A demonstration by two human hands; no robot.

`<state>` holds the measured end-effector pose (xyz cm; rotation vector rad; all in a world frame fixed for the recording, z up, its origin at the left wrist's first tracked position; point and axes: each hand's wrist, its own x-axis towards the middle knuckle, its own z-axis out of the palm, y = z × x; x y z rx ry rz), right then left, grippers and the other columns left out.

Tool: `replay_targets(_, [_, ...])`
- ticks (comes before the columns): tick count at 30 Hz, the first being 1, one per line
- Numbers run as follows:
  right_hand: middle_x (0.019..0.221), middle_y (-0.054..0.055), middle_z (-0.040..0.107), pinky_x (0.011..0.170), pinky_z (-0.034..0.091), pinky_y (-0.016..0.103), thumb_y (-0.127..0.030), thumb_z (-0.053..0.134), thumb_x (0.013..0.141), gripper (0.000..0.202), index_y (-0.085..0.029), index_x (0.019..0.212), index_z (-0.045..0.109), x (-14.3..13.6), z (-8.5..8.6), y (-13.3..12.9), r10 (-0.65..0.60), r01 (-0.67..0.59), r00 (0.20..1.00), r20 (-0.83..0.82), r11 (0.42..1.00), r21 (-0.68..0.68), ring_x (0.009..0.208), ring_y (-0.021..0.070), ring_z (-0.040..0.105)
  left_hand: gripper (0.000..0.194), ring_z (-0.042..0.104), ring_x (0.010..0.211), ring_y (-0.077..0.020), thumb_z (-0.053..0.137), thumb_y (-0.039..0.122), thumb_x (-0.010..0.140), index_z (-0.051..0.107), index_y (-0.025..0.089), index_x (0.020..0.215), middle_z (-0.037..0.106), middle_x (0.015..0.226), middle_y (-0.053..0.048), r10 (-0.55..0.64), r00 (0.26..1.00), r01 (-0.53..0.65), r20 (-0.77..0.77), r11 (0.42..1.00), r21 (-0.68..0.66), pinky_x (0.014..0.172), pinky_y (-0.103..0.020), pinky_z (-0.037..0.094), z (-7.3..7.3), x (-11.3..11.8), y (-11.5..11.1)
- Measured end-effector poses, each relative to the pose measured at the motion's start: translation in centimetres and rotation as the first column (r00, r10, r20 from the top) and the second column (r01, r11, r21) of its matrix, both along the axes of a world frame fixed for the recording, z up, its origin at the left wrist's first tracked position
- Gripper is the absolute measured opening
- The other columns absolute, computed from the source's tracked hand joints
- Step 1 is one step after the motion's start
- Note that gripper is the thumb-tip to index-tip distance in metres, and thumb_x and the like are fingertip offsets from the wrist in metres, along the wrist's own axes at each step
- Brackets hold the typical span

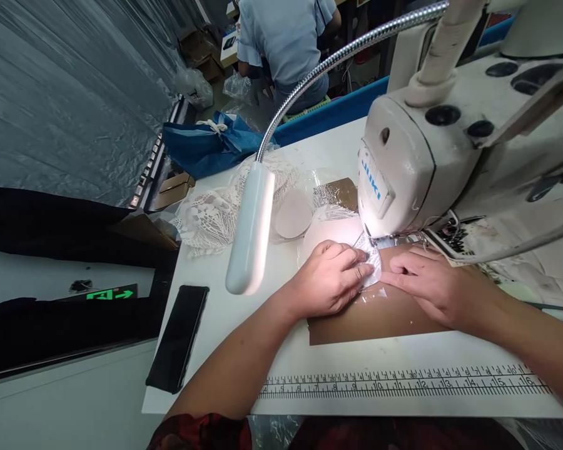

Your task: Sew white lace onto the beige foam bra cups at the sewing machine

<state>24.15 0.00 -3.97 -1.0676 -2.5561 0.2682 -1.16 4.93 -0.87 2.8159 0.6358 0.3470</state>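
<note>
A small white lace piece [371,267] lies under the needle area of a white sewing machine [398,162]. My left hand [334,278] presses on its left side with the fingers bent and close together. My right hand [425,281] is at its right side, index finger stretched to its edge and the other fingers curled. Beneath both hands is a brown sheet [375,322] on the white table [216,325]. A pale round piece [326,232] sits just behind my left hand. What lies under my fingertips is partly hidden.
A lamp [251,231] on a flexible metal neck hangs left of the machine. White lace [211,219] and a pale disc [293,214] lie behind it. A black phone [178,337] is at the left; a ruler strip [403,384] runs along the front edge. A person [286,44] sits beyond.
</note>
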Motion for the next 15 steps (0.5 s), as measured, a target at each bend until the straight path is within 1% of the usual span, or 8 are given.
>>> replay_targets(4, [0.086, 0.005, 0.061, 0.074, 0.042, 0.032, -0.004, 0.043, 0.076, 0.050, -0.025, 0.116, 0.066, -0.2, 0.3, 0.0, 0.027, -0.026, 0.999, -0.037, 1.000, 0.009, 0.079, 0.0187, 0.052, 0.034, 0.054, 0.102, -0.0222, 0.042, 0.030, 0.098, 0.059, 0.018, 0.125, 0.063, 0.113, -0.013, -0.019, 1.000, 0.019, -0.011, 1.000, 0.020, 0.091, -0.040, 0.041, -0.1, 0.0, -0.1])
replay_targets(7, [0.082, 0.003, 0.060, 0.069, 0.040, 0.030, -0.004, 0.044, 0.075, 0.049, -0.025, 0.113, 0.067, -0.3, 0.7, 0.0, 0.024, -0.024, 0.999, -0.046, 1.000, 0.014, 0.077, 0.0181, 0.051, 0.034, 0.052, 0.092, -0.0203, 0.042, 0.029, 0.099, 0.060, 0.018, 0.125, 0.064, 0.105, -0.011, -0.023, 0.999, 0.025, -0.035, 0.999, 0.047, 0.087, -0.038, 0.041, 0.0, 0.0, -0.1])
replay_targets(11, [0.085, 0.004, 0.060, 0.068, 0.038, 0.030, 0.000, 0.041, 0.076, 0.044, -0.022, 0.106, 0.066, -0.4, 1.2, -0.1, 0.037, -0.037, 0.999, -0.017, 0.999, 0.036, 0.080, 0.0183, 0.051, 0.034, 0.049, 0.086, -0.0187, 0.040, 0.028, 0.100, 0.058, 0.021, 0.128, 0.063, 0.102, -0.009, -0.018, 0.997, 0.023, -0.074, 0.998, 0.064, 0.083, -0.037, 0.040, 0.1, 0.1, -0.2])
replay_targets(15, [0.089, 0.004, 0.062, 0.073, 0.040, 0.032, 0.000, 0.040, 0.079, 0.046, -0.022, 0.112, 0.063, -0.4, 1.3, -0.2, 0.037, -0.036, 0.999, -0.017, 0.998, 0.056, 0.081, 0.0183, 0.052, 0.034, 0.048, 0.084, -0.0180, 0.039, 0.027, 0.100, 0.057, 0.024, 0.129, 0.061, 0.098, -0.008, -0.017, 0.992, 0.028, -0.122, 0.996, 0.087, 0.080, -0.036, 0.038, 0.3, 0.0, -0.3])
